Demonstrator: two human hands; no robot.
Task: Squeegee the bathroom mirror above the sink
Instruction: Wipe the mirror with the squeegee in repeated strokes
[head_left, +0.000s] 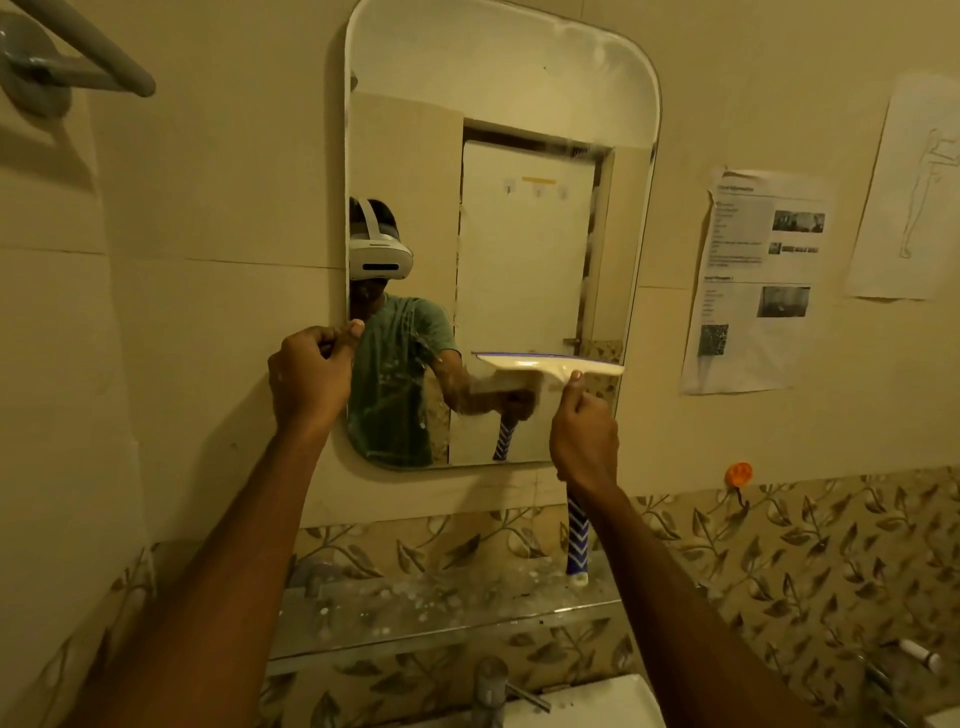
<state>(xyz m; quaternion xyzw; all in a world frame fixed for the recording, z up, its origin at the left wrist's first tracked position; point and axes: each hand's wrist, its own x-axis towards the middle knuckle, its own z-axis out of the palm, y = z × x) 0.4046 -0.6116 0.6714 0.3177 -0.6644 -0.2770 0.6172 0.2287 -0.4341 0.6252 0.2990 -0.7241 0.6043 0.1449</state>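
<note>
A tall mirror (524, 93) with rounded corners hangs on the tiled wall in the head view. My right hand (584, 436) grips the blue-and-white striped handle of a squeegee (545, 371). Its cream blade lies level against the glass in the mirror's lower right part. My left hand (311, 379) rests against the mirror's left edge with fingers curled, thumb tip on the frame; I cannot see anything in it. Soapy streaks show on the glass near the top right and in the lower middle.
A glass shelf (415, 618) runs below the mirror, above a tap (491, 691) and the white sink (587, 701). Papers (753, 280) are stuck to the wall at right. An orange hook (738, 475) sits lower right. A grey towel bar (78, 57) is upper left.
</note>
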